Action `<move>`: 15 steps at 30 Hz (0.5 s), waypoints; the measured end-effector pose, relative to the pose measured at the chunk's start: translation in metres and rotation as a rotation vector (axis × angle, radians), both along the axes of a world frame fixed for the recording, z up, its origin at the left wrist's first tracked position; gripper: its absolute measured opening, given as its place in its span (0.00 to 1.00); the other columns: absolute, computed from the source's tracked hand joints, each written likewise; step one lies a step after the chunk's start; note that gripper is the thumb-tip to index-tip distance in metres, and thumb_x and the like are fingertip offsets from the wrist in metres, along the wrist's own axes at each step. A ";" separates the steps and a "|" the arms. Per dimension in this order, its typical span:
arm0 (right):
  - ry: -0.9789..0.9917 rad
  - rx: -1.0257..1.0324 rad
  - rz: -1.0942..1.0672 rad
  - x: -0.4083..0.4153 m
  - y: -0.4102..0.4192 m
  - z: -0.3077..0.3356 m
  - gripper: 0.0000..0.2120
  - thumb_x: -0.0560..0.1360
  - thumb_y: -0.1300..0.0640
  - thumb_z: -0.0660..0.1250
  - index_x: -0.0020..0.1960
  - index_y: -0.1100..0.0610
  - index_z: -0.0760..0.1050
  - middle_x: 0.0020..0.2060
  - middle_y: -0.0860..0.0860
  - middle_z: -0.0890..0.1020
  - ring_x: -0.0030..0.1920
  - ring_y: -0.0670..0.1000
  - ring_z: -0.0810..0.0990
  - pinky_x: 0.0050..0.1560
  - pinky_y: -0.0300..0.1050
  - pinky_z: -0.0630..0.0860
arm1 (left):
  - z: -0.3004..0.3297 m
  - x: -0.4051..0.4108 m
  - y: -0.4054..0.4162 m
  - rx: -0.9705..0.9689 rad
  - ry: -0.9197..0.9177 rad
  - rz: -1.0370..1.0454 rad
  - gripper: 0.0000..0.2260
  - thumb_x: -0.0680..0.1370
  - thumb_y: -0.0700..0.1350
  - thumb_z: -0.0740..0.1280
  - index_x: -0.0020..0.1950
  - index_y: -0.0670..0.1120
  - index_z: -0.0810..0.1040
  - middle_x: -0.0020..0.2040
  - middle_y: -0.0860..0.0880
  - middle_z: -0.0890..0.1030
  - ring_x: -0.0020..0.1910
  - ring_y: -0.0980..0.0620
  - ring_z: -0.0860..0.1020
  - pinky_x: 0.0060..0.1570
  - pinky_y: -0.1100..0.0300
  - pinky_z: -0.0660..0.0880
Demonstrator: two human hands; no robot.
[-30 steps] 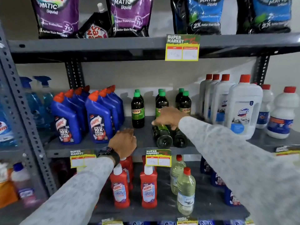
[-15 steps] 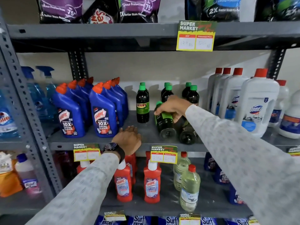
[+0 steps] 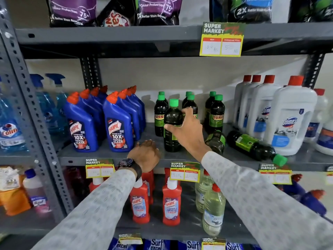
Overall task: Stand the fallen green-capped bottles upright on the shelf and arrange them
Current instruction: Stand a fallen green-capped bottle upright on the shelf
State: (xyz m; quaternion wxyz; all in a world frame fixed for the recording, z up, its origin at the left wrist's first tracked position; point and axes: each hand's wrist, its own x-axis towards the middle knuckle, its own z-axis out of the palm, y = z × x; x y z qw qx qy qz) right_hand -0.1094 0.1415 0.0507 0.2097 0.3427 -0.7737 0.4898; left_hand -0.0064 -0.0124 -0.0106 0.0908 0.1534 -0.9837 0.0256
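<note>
My right hand [image 3: 188,131] grips a dark green-capped bottle [image 3: 172,123] that stands upright near the front of the grey middle shelf [image 3: 111,154]. Behind it stand several upright green-capped bottles in three short rows [image 3: 159,116], [image 3: 191,104], [image 3: 217,114]. Two more lie fallen to the right: one [image 3: 216,141] with its base toward me, partly behind my wrist, and one [image 3: 252,146] lying sideways with its green cap over the shelf's front edge. My left hand [image 3: 146,155] rests palm down on the shelf's front edge, holding nothing; a watch is on its wrist.
Blue Harpic bottles [image 3: 118,129] stand left of the green-capped ones, white Domex bottles [image 3: 290,116] to the right. Price tags [image 3: 184,171] hang on the shelf edge. Red cleaner bottles [image 3: 171,204] and pale liquid bottles [image 3: 213,213] fill the shelf below. Pouches sit on the shelf above.
My right hand lifted one fallen bottle off the shelf and stood it upright, further left. The view moved closer and rightward, revealing another fallen bottle. My left hand stayed put.
</note>
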 end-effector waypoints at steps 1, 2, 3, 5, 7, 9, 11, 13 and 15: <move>-0.001 0.006 0.001 0.000 -0.001 -0.002 0.30 0.68 0.45 0.81 0.58 0.48 0.65 0.39 0.35 0.73 0.38 0.34 0.73 0.34 0.29 0.66 | 0.000 -0.001 0.000 0.010 0.004 0.003 0.26 0.81 0.51 0.44 0.72 0.41 0.69 0.76 0.40 0.69 0.78 0.44 0.65 0.75 0.42 0.62; -0.004 0.009 -0.003 -0.001 -0.001 -0.003 0.30 0.67 0.45 0.81 0.58 0.47 0.64 0.39 0.35 0.73 0.38 0.33 0.72 0.34 0.28 0.64 | 0.000 -0.002 0.000 0.010 0.001 0.006 0.27 0.81 0.51 0.44 0.72 0.41 0.69 0.76 0.40 0.70 0.78 0.44 0.65 0.75 0.42 0.61; -0.009 0.009 -0.010 -0.001 -0.001 -0.004 0.30 0.67 0.44 0.81 0.57 0.47 0.64 0.39 0.35 0.73 0.38 0.34 0.72 0.34 0.29 0.65 | -0.001 -0.003 0.000 0.008 -0.004 0.013 0.26 0.82 0.50 0.44 0.72 0.41 0.69 0.76 0.40 0.69 0.78 0.44 0.64 0.75 0.42 0.61; -0.011 0.008 -0.024 -0.003 -0.001 -0.005 0.31 0.67 0.41 0.81 0.58 0.47 0.66 0.41 0.38 0.77 0.39 0.38 0.76 0.37 0.35 0.70 | -0.002 -0.006 -0.001 0.029 0.003 0.027 0.24 0.83 0.49 0.44 0.73 0.41 0.68 0.77 0.40 0.68 0.79 0.45 0.63 0.75 0.42 0.60; 0.007 0.015 -0.039 -0.003 -0.002 -0.009 0.32 0.67 0.39 0.79 0.62 0.49 0.68 0.46 0.42 0.81 0.45 0.45 0.80 0.43 0.42 0.76 | -0.001 -0.005 -0.001 0.048 0.004 0.040 0.25 0.83 0.49 0.44 0.75 0.40 0.66 0.79 0.40 0.65 0.80 0.45 0.61 0.77 0.42 0.59; 0.008 0.008 -0.016 -0.002 -0.004 -0.015 0.35 0.67 0.37 0.78 0.66 0.49 0.67 0.52 0.43 0.80 0.50 0.46 0.79 0.48 0.43 0.74 | -0.004 -0.003 -0.003 0.051 0.002 0.053 0.25 0.83 0.48 0.44 0.77 0.40 0.64 0.80 0.40 0.63 0.81 0.44 0.59 0.77 0.40 0.59; -0.068 -0.045 0.094 0.001 -0.006 -0.027 0.40 0.69 0.39 0.77 0.74 0.50 0.64 0.60 0.44 0.79 0.58 0.44 0.78 0.57 0.44 0.73 | -0.010 -0.001 -0.007 0.018 -0.021 0.052 0.26 0.83 0.48 0.44 0.78 0.39 0.62 0.81 0.40 0.61 0.82 0.43 0.58 0.76 0.39 0.59; -0.222 -0.115 0.231 0.001 -0.006 -0.042 0.46 0.72 0.47 0.77 0.82 0.50 0.57 0.65 0.43 0.79 0.64 0.41 0.77 0.66 0.46 0.71 | -0.015 0.000 -0.009 0.008 -0.037 0.051 0.28 0.83 0.51 0.43 0.80 0.40 0.60 0.82 0.42 0.61 0.82 0.45 0.58 0.78 0.41 0.57; -0.350 -0.131 0.329 -0.004 -0.004 -0.052 0.46 0.74 0.55 0.76 0.84 0.47 0.53 0.64 0.41 0.80 0.61 0.36 0.77 0.67 0.44 0.72 | -0.018 -0.002 -0.010 0.028 -0.029 0.042 0.29 0.82 0.53 0.44 0.81 0.42 0.60 0.82 0.43 0.61 0.82 0.47 0.58 0.79 0.43 0.56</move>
